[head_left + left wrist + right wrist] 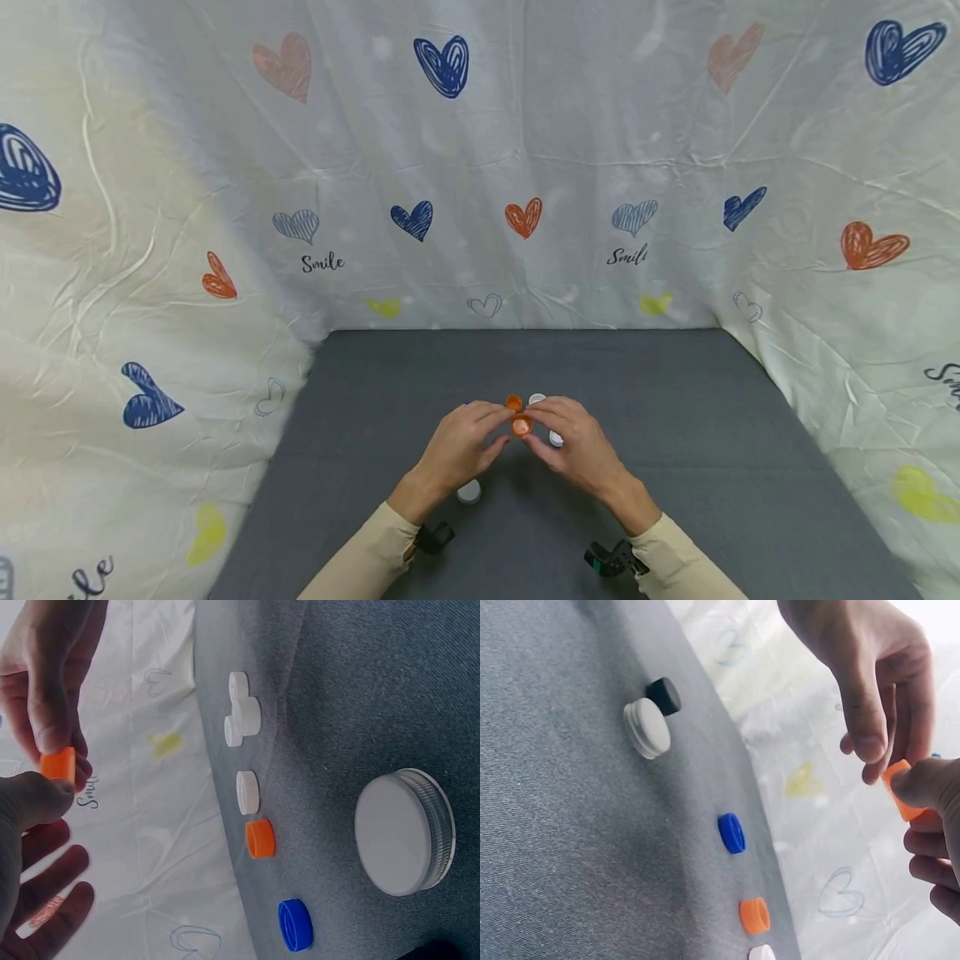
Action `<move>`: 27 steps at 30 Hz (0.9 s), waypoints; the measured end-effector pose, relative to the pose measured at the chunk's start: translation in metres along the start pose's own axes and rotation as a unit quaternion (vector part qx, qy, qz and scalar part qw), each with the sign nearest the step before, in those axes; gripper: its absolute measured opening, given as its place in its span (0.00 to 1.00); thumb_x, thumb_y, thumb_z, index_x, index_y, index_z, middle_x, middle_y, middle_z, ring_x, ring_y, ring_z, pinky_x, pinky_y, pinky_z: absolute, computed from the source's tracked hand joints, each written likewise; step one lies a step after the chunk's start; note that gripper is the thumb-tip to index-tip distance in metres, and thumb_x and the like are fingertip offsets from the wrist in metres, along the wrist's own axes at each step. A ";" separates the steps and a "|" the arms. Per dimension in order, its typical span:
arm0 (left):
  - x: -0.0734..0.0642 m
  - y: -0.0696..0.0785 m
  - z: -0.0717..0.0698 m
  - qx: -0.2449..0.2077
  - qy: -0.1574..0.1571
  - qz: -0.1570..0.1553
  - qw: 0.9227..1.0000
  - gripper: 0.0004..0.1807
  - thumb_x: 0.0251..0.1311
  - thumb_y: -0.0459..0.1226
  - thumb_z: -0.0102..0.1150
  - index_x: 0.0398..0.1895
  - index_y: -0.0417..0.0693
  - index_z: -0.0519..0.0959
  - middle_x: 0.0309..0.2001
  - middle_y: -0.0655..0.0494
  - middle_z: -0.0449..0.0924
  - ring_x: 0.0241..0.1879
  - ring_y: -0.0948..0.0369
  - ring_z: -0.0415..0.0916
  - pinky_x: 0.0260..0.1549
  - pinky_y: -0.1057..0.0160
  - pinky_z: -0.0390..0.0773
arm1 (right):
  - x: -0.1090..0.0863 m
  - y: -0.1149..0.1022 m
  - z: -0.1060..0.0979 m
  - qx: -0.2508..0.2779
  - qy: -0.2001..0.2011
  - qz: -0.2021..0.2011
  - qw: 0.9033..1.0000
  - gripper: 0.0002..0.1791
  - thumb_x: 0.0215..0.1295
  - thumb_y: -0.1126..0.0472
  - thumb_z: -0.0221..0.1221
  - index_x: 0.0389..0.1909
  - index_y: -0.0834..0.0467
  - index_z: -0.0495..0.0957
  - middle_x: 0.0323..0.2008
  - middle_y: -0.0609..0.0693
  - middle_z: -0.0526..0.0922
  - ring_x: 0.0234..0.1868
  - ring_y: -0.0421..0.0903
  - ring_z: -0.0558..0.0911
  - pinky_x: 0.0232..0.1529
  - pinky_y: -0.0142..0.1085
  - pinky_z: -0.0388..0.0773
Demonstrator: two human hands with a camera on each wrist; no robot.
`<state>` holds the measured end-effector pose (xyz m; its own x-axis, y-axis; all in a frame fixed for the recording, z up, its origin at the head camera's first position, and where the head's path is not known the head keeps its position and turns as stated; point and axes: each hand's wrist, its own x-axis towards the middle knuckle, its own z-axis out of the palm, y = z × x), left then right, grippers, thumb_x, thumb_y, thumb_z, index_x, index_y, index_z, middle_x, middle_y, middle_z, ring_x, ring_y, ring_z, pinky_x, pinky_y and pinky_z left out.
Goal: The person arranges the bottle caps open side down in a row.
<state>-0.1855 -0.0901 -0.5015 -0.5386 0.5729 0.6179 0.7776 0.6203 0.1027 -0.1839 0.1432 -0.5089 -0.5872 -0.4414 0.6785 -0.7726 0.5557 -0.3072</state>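
Note:
A small orange bottle cap (521, 426) is raised between the two hands, its open side toward the head camera. My left hand (460, 447) has its index fingertip at the cap's left edge, and its thumb overlaps the cap in the left wrist view. From the other side my right hand (579, 447) pinches the cap, its thumb (915, 785) across the orange wall. A second orange cap (260, 838) lies just beyond the hands, between a blue cap (295, 925) and a white cap (247, 793).
Several small white caps (246, 716) stand in a group on the grey cloth (675, 400). A larger white ridged lid (394, 834) lies near my left wrist, with a black cap (664, 695) beside it. Behind the table hangs a white curtain (480, 167) printed with hearts.

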 end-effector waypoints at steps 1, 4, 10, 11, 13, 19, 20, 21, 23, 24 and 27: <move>0.000 0.000 0.000 0.003 0.005 0.007 1.000 0.26 0.53 0.41 0.76 0.56 0.49 0.83 0.49 0.58 0.85 0.49 0.62 0.82 0.44 0.61 0.82 | 0.000 0.000 -0.001 -0.002 0.001 0.001 1.000 0.21 0.53 0.57 0.75 0.50 0.54 0.86 0.49 0.45 0.86 0.54 0.46 0.82 0.57 0.47 0.77; 0.001 0.000 0.001 0.005 0.017 0.026 0.999 0.25 0.53 0.41 0.76 0.56 0.49 0.83 0.50 0.58 0.85 0.49 0.62 0.82 0.46 0.62 0.82 | 0.000 0.000 -0.001 -0.001 -0.002 0.004 1.000 0.20 0.54 0.56 0.75 0.49 0.53 0.86 0.49 0.44 0.86 0.54 0.44 0.81 0.57 0.46 0.77; 0.000 0.000 0.002 -0.008 0.038 0.045 0.998 0.24 0.54 0.40 0.76 0.54 0.47 0.84 0.49 0.56 0.86 0.48 0.61 0.82 0.48 0.63 0.81 | -0.001 -0.002 -0.002 0.013 -0.005 0.004 1.000 0.19 0.55 0.57 0.74 0.49 0.53 0.86 0.47 0.44 0.86 0.53 0.42 0.82 0.53 0.42 0.80; 0.000 -0.001 0.003 -0.011 0.042 0.048 0.998 0.23 0.54 0.39 0.76 0.54 0.47 0.84 0.49 0.56 0.86 0.48 0.61 0.83 0.48 0.63 0.81 | -0.001 -0.003 -0.002 0.015 -0.004 0.003 1.000 0.19 0.56 0.57 0.74 0.49 0.54 0.86 0.47 0.44 0.86 0.53 0.42 0.82 0.53 0.42 0.81; 0.000 -0.001 0.004 -0.022 0.048 0.049 0.997 0.22 0.55 0.39 0.75 0.54 0.46 0.84 0.49 0.55 0.86 0.48 0.61 0.83 0.49 0.62 0.81 | -0.001 -0.003 -0.002 0.018 -0.003 0.007 1.000 0.18 0.58 0.56 0.72 0.49 0.54 0.86 0.48 0.44 0.86 0.53 0.42 0.82 0.53 0.42 0.80; -0.001 -0.001 0.005 -0.061 0.046 0.011 0.997 0.18 0.62 0.42 0.69 0.53 0.44 0.84 0.48 0.56 0.87 0.47 0.62 0.83 0.48 0.63 0.82 | -0.001 -0.001 -0.004 0.022 0.005 0.011 1.000 0.18 0.59 0.54 0.71 0.50 0.54 0.86 0.50 0.45 0.86 0.54 0.44 0.82 0.56 0.45 0.78; -0.002 -0.001 0.005 -0.069 0.045 0.001 0.997 0.18 0.63 0.42 0.68 0.52 0.44 0.84 0.47 0.56 0.87 0.46 0.62 0.83 0.46 0.63 0.82 | -0.001 -0.001 -0.005 0.021 0.005 0.008 1.000 0.19 0.59 0.55 0.72 0.51 0.54 0.86 0.50 0.45 0.85 0.54 0.45 0.82 0.56 0.46 0.78; -0.002 -0.001 0.005 -0.078 0.042 -0.011 0.996 0.17 0.63 0.42 0.68 0.52 0.44 0.84 0.46 0.57 0.87 0.45 0.62 0.84 0.45 0.64 0.83 | -0.001 -0.001 -0.005 0.021 0.005 0.006 1.000 0.20 0.58 0.55 0.72 0.51 0.54 0.85 0.51 0.46 0.85 0.54 0.45 0.82 0.56 0.46 0.77; -0.002 0.000 0.005 -0.107 0.037 -0.041 0.993 0.15 0.64 0.42 0.67 0.50 0.44 0.85 0.45 0.57 0.88 0.43 0.61 0.84 0.43 0.64 0.83 | 0.000 0.000 -0.006 0.021 0.005 0.000 1.000 0.22 0.55 0.57 0.74 0.52 0.54 0.85 0.51 0.47 0.85 0.54 0.46 0.81 0.56 0.46 0.77; -0.002 0.000 0.005 -0.125 0.033 -0.057 0.990 0.14 0.65 0.42 0.66 0.50 0.45 0.85 0.44 0.57 0.88 0.42 0.62 0.85 0.41 0.64 0.83 | -0.001 0.000 -0.006 0.020 0.006 -0.004 1.000 0.23 0.54 0.58 0.75 0.52 0.55 0.85 0.51 0.47 0.85 0.54 0.47 0.81 0.56 0.47 0.77; -0.001 0.001 0.005 -0.181 0.016 -0.104 0.978 0.12 0.67 0.42 0.64 0.48 0.46 0.86 0.42 0.57 0.88 0.38 0.64 0.85 0.37 0.64 0.84 | -0.001 0.001 -0.006 0.017 0.012 -0.020 1.000 0.26 0.49 0.61 0.77 0.53 0.55 0.84 0.52 0.50 0.85 0.55 0.48 0.81 0.56 0.47 0.77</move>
<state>-0.1854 -0.0874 -0.5058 -0.6916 0.4336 0.5776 0.7191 0.4880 0.4948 -0.1827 0.1482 -0.5059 -0.5495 -0.4451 0.7070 -0.8036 0.5132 -0.3015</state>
